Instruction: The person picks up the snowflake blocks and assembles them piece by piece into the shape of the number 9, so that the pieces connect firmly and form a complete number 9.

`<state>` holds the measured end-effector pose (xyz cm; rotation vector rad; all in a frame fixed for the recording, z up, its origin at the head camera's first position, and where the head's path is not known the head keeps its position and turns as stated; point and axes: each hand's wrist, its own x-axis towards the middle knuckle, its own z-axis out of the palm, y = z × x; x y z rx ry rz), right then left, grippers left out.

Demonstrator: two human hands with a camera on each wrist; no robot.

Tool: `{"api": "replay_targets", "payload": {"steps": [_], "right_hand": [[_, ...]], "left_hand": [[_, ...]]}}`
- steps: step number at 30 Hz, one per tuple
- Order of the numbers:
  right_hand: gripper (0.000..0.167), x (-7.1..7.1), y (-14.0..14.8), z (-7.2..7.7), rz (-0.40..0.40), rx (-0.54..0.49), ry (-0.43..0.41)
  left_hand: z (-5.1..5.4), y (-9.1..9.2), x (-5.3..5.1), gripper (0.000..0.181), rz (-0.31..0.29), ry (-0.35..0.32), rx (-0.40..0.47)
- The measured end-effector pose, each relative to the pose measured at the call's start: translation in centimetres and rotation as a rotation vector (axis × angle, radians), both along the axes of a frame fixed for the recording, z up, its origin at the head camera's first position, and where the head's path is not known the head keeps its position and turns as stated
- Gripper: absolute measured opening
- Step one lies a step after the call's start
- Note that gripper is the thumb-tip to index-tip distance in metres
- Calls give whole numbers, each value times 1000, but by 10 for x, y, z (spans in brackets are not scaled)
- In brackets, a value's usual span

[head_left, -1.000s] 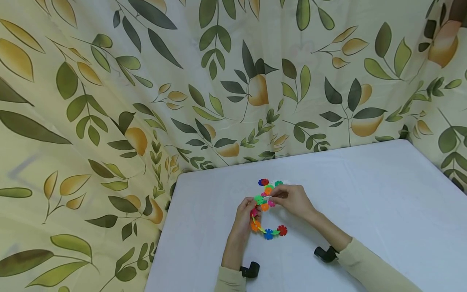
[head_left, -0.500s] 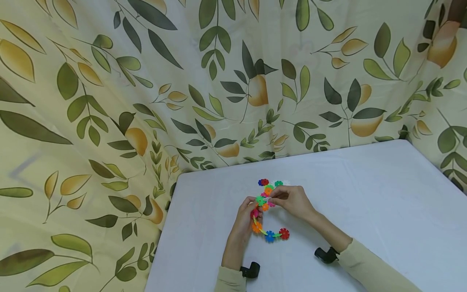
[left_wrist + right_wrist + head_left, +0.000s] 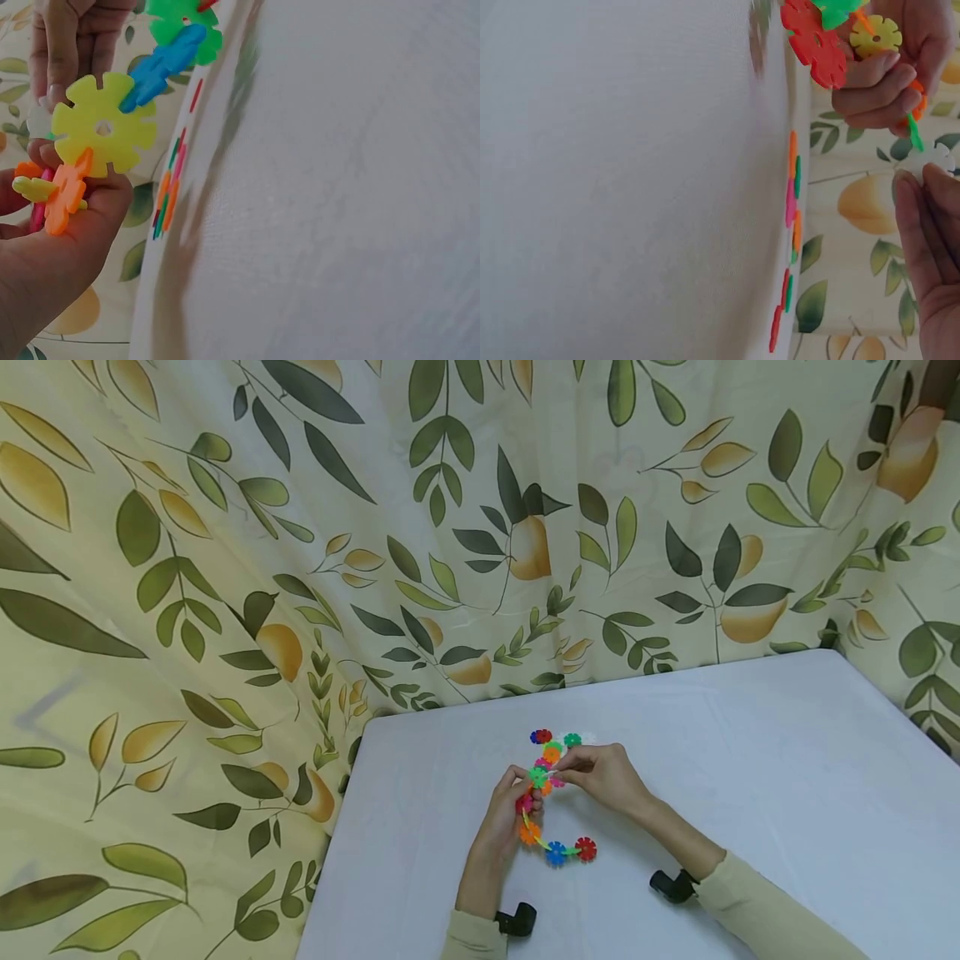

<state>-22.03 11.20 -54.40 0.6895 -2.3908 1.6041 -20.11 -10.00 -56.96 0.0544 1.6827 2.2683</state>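
Note:
My left hand (image 3: pixel 501 818) grips a curved chain of interlocking snowflake discs, with a blue disc (image 3: pixel 556 853) and a red disc (image 3: pixel 586 848) toward its free end. Beside the left fingers, a yellow disc (image 3: pixel 105 126) shows large in the left wrist view. At the chain's upper end is a green disc (image 3: pixel 537 777). My right hand (image 3: pixel 611 779) pinches a white disc (image 3: pixel 934 159) between thumb and fingers. In the right wrist view its edge meets the green disc (image 3: pixel 915 133), seen edge-on; how deep they interlock I cannot tell.
Several loose snowflake discs (image 3: pixel 552 753) lie on the white table (image 3: pixel 750 760) behind the hands. A leaf-patterned curtain (image 3: pixel 465 610) hangs past the table's far edge. A black wrist camera (image 3: pixel 517 919) is worn on each wrist.
The chain's free end has swung slightly down and to the right in the head view. The green disc has shifted a little toward the right hand; both hands keep their hold.

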Motion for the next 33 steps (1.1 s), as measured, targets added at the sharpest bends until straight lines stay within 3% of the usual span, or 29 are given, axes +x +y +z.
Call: {"api": "replay_targets", "payload": {"steps": [9, 16, 24, 29, 33], "right_hand": [[13, 1, -1, -3, 26, -51, -8], [18, -2, -4, -5, 34, -31, -38], [21, -14, -4, -11, -6, 218, -130], [31, -19, -4, -9, 21, 412, -219], [36, -22, -5, -13, 28, 507, -205]], "left_hand": [[2, 0, 3, 11, -32, -12, 59], [5, -4, 1, 12, 13, 10, -28], [3, -7, -1, 13, 54, 42, -131], [4, -7, 0, 14, 70, 23, -153], [5, -6, 0, 15, 82, 2, -161]]}}
